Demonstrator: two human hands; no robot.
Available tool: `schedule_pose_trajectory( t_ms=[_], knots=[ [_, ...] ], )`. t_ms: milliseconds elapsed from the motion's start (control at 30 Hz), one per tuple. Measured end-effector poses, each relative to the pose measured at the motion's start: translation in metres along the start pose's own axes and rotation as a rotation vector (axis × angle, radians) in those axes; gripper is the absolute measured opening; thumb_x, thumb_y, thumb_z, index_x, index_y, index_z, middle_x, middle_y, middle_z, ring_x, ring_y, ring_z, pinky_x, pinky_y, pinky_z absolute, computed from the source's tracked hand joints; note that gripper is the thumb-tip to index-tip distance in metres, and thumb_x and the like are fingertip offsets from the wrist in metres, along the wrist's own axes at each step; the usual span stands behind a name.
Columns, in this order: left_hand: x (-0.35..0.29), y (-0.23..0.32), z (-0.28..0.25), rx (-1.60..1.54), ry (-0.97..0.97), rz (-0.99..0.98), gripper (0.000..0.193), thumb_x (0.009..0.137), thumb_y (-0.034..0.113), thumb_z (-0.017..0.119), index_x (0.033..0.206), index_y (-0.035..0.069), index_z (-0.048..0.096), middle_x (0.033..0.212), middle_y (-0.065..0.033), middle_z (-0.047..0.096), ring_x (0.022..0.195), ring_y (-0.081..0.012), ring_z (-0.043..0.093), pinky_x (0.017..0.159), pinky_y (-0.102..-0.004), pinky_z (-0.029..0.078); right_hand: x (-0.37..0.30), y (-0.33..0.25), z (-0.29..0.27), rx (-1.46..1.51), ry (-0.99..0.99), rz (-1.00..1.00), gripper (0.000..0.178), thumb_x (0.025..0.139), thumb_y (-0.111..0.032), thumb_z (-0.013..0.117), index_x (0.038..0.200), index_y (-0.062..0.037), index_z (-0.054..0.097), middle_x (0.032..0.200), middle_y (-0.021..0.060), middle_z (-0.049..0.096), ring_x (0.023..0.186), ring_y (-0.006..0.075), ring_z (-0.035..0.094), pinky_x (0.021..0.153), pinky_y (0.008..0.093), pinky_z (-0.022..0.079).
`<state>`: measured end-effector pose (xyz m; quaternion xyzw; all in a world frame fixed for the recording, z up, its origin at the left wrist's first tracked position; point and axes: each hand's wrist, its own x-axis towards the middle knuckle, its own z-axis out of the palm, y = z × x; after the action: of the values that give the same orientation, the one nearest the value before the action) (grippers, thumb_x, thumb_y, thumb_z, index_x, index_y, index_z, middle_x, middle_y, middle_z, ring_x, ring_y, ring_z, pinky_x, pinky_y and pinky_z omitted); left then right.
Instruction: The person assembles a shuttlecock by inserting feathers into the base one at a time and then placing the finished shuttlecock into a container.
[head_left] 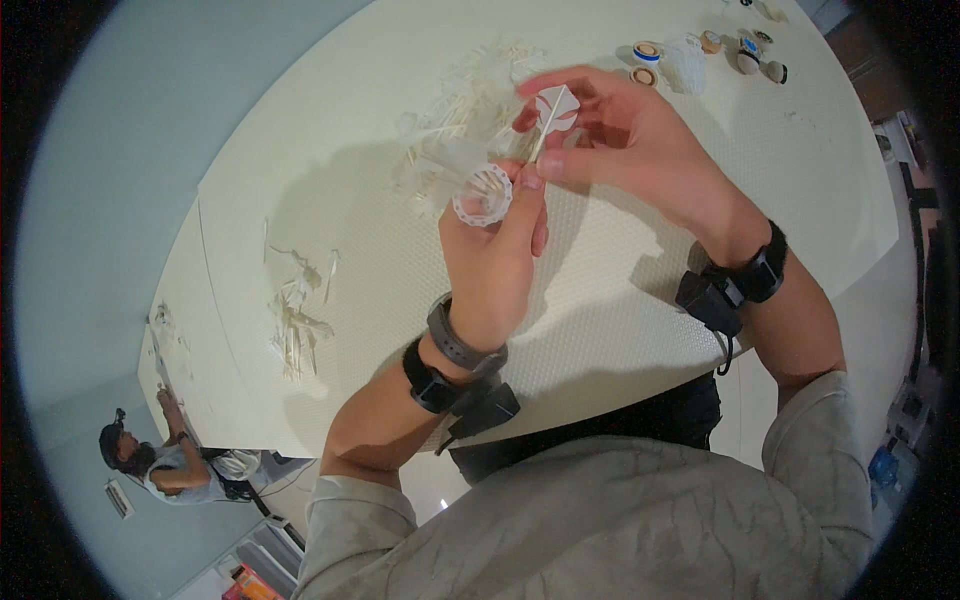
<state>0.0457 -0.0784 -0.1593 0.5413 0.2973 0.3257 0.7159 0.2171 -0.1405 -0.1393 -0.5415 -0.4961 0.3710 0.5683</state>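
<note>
- Head view: both hands work just above a wide pale table (620,300), close together over its far half.
- Left hand (490,265) is closed on a small white toothed ring (483,196), pinched at its near edge between thumb and fingers.
- Right hand (610,130) grips a thin white fin piece (552,112) between thumb and forefinger; its lower tip points down at the ring, very close, though I cannot tell whether it touches.
- Just beyond the ring lies a loose pile of white strips (455,120); a smaller scatter of strips (295,320) sits well to the ring's left, near the table edge.
- Far right of the ring, small round spools (645,62) stand beside a white mesh piece.
- Progress, as I judge it: the ring carries few if any fins, and the big pile suggests most of the fitting is left.
- Another person crouches on the floor, far below-left of the ring.
</note>
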Motion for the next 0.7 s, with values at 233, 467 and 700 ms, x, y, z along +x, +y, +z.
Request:
schedule_pose_trajectory(
  t_ms=[233,467,700],
  knots=[
    [0.001,0.001,0.002,0.097,0.009,-0.039,0.015,0.103,0.020,0.064,0.107,0.005,0.063,0.072,0.0022,0.056,0.059,-0.0070,0.046,0.052,-0.0249,0.036,0.000,0.012,0.001,-0.030,0.077,-0.032,0.024,0.091,-0.025,0.078,0.096,-0.0021,0.073,0.078,-0.0026,0.067,0.071,0.0034,0.055,0.063,0.0229,0.044],
    [0.002,-0.009,0.001,0.051,-0.043,0.100,0.025,0.102,0.011,0.061,0.124,0.001,0.058,0.095,0.0006,0.059,0.069,-0.0056,0.046,0.055,-0.0249,0.039,0.001,0.007,0.000,-0.181,0.226,-0.222,0.021,0.093,-0.023,0.076,0.092,-0.0033,0.071,0.076,-0.0025,0.065,0.070,0.0046,0.053,0.064,0.0230,0.045],
    [0.001,-0.009,0.001,0.094,-0.107,0.113,0.029,0.101,0.007,0.059,0.129,0.001,0.056,0.107,-0.0022,0.061,0.073,-0.0059,0.049,0.058,-0.0242,0.042,0.000,0.012,0.000,-0.204,0.185,-0.277,0.019,0.094,-0.022,0.075,0.093,-0.0032,0.071,0.079,-0.0002,0.069,0.069,0.0058,0.054,0.064,0.0238,0.045]
  ],
)
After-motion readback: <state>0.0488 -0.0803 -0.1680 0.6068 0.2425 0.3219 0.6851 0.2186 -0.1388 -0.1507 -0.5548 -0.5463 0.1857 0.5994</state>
